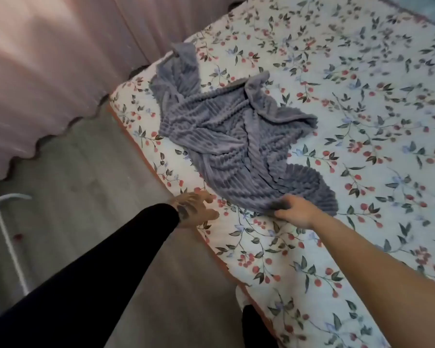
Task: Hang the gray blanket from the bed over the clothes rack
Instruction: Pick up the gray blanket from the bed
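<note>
Here, from left: a white metal clothes rack (6, 237) at the frame edge on grey flooring; the left hand (196, 209) (black sleeve, tattooed back) spread wide over the edge of the floral-sheeted bed (362, 96); the crumpled grey ribbed fleece blanket (234, 139) on the bed; the right hand (295, 211) pinching the blanket's near edge.

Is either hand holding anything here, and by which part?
The right hand grips the gray blanket at its near edge. The left hand is open, holding nothing.
</note>
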